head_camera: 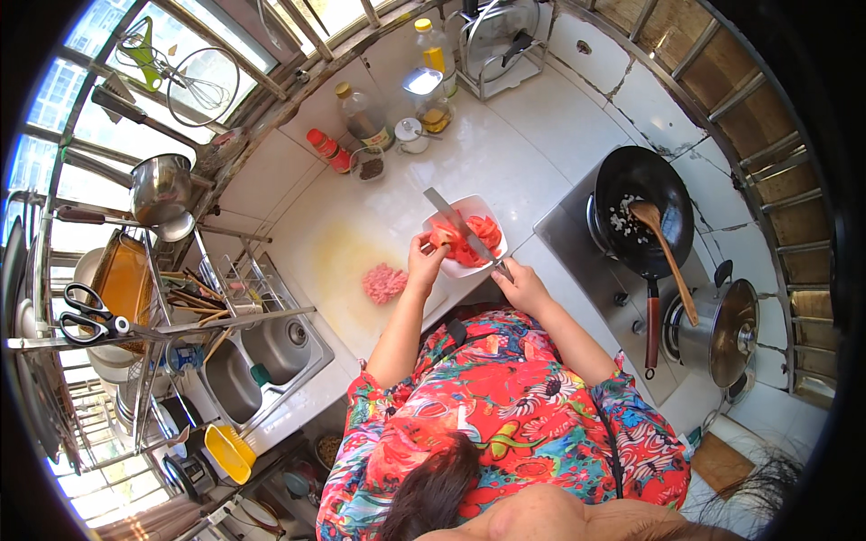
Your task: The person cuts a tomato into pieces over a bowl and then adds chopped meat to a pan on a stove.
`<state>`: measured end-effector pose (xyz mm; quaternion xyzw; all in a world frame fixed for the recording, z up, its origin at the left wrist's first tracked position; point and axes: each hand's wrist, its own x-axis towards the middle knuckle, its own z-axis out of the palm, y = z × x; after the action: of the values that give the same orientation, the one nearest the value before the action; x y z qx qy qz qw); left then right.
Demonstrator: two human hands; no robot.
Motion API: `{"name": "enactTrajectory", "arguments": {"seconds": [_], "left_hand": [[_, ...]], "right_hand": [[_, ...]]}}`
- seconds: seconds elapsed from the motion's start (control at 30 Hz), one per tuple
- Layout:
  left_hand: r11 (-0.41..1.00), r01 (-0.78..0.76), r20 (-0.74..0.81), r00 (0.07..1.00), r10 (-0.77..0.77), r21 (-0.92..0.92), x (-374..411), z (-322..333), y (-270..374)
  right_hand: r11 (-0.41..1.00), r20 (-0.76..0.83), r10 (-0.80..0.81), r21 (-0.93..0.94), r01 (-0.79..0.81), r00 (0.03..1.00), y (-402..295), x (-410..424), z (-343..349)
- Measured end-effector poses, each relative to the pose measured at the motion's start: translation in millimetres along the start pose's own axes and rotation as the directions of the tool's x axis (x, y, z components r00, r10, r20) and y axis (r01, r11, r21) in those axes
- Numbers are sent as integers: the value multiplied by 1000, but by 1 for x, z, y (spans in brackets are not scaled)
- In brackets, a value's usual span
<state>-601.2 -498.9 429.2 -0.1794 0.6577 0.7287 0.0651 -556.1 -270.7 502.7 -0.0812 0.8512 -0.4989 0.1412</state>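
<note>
My left hand (427, 260) holds a piece of tomato (443, 234) over the left side of a white square bowl (465, 271). In my right hand (525, 287) is the handle of a kitchen knife (454, 218); its blade slants up and left across the bowl, against the tomato piece. Cut red tomato pieces (484, 230) lie in the bowl. A mound of pink minced meat (384, 283) rests on the cutting surface to the left of my left forearm.
At the right, a black wok (666, 250) with chopped white bits and a wooden spatula (666, 247) sits on the stove, beside a lidded steel pot (703, 331). Bottles and jars (363, 115) line the back wall. A double sink (233, 382) and dish rack are at the left.
</note>
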Motion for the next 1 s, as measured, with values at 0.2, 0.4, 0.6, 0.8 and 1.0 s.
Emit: {"name": "enactTrajectory", "arguments": {"seconds": [0.2,0.4,0.6,0.8,1.0], "left_hand": [[997,-63,-104,992,68,51,2,9,5],[983,-130,-139,979,148,129,-2,13,7],[942,-158,-78,979,189,295,-8,20,1],[989,-1,-133,991,21,146,-9,12,-7],[940,325,117,942,-313,-101,-6,7,-1]], "right_hand": [[998,11,-5,-57,6,1000,-8,-9,1],[995,-2,-63,-77,62,998,-8,-12,2],[985,-16,-45,-169,42,999,-10,-7,8],[961,15,-99,-257,99,995,2,-2,14],[943,8,-141,-302,136,990,12,9,19]]}}
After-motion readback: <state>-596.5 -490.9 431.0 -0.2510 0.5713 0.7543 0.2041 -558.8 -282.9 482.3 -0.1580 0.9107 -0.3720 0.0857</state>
